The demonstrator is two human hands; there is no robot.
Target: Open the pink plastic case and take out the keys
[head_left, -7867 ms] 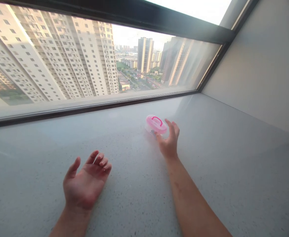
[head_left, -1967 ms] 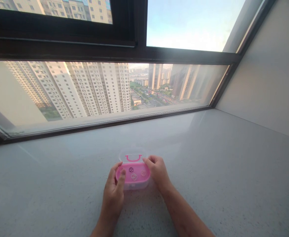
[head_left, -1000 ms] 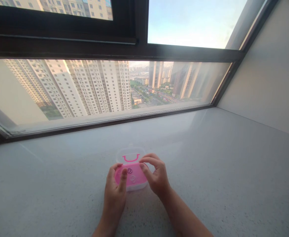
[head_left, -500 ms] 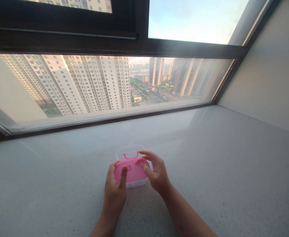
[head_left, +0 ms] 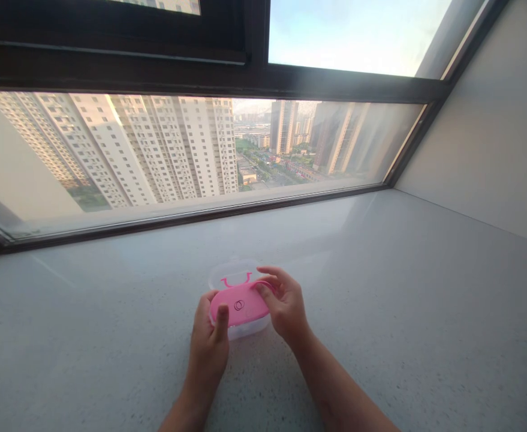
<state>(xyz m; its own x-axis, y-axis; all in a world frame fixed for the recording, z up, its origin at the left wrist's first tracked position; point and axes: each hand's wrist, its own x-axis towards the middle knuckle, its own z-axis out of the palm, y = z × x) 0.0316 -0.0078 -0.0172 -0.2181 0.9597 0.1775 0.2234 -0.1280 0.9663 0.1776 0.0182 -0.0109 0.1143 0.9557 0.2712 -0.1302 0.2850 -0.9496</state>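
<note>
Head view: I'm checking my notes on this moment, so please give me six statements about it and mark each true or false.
1. The left hand and the right hand are both at the pink tray. True.
2. The left hand is at the tray's right end. False: it is at the left end, and the right hand is at the right end.
3. Dark rings show on the tray. True.
4. The clear lid is open, on the window side of the clear box. True.
5. The box is the same pink as the tray. False: it is clear.
6. Only sky shows through the window. False: tall buildings show too.
</note>
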